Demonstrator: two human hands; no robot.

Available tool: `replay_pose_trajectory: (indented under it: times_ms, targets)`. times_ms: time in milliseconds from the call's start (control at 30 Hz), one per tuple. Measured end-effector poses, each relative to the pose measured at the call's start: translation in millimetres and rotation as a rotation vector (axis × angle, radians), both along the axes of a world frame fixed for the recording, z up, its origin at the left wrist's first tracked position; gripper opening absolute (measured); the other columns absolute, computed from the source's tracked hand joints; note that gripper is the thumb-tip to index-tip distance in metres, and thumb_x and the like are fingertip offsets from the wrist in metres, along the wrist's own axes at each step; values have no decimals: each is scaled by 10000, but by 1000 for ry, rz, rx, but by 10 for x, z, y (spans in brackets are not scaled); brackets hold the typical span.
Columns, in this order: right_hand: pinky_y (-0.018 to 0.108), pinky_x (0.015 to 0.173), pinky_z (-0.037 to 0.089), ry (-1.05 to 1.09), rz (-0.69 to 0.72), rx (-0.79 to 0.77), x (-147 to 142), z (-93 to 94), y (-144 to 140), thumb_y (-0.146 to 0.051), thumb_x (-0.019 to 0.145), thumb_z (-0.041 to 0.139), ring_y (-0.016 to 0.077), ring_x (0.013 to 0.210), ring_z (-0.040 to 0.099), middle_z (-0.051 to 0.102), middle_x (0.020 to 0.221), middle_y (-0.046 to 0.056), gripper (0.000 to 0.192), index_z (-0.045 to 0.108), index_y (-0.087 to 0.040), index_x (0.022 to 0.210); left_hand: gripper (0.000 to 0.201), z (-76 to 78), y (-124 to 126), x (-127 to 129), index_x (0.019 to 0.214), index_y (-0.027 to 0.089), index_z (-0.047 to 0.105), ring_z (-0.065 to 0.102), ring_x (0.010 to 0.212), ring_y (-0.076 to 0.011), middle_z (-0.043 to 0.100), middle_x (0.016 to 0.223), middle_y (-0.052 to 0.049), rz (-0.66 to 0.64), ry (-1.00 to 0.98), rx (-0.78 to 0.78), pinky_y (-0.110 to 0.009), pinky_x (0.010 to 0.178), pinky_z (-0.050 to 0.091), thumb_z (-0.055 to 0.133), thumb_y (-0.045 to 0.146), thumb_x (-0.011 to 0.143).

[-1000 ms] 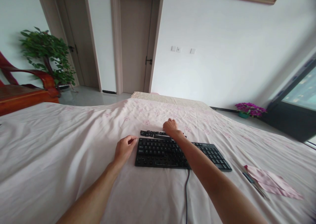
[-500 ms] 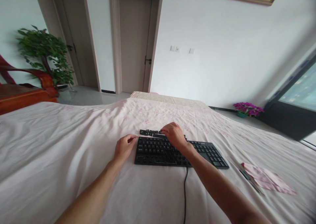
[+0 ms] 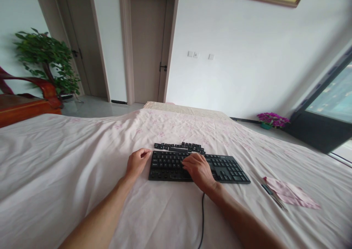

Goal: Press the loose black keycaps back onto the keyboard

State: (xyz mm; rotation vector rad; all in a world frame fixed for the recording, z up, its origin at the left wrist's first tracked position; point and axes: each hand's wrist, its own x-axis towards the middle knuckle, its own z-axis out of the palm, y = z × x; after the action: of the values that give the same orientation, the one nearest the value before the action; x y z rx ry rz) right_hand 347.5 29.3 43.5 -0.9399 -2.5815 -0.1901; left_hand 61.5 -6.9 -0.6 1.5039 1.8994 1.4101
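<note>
A black keyboard lies on a pale pink bedsheet, its cable running toward me. Just beyond its far edge is a row of loose black keycaps. My left hand rests loosely curled against the keyboard's left end, holding nothing that I can see. My right hand lies palm down over the middle keys, fingers bent onto them; whether it pinches a keycap is hidden.
A folded pink cloth with a dark thin tool beside it lies to the right. Beyond the bed are a closed door, a potted plant, a red wooden seat, purple flowers and a dark window frame.
My right hand has drawn back from the loose keycaps behind the keyboard onto the middle keys. More of the keycap row shows now. My left hand has stayed put.
</note>
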Motion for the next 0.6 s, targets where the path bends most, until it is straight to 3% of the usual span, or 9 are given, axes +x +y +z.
replay_pose_trajectory:
  times_ms: [367, 600]
  targets:
    - [325, 889, 341, 4, 47, 3, -24, 33, -40, -315, 918, 554, 181, 966, 518, 693, 979, 9, 163, 700, -261, 966, 262, -41, 4, -11, 880, 228, 717, 671, 869, -202, 745, 917, -11, -5, 10, 15, -281, 814, 489, 544, 411, 806]
    - [348, 872, 354, 44, 58, 83, -21, -12, 2, -269, 882, 612, 193, 946, 525, 693, 937, 21, 104, 702, -244, 929, 265, -41, 10, -19, 896, 226, 715, 670, 868, -201, 743, 914, -9, -6, 6, -6, -279, 804, 486, 541, 405, 808]
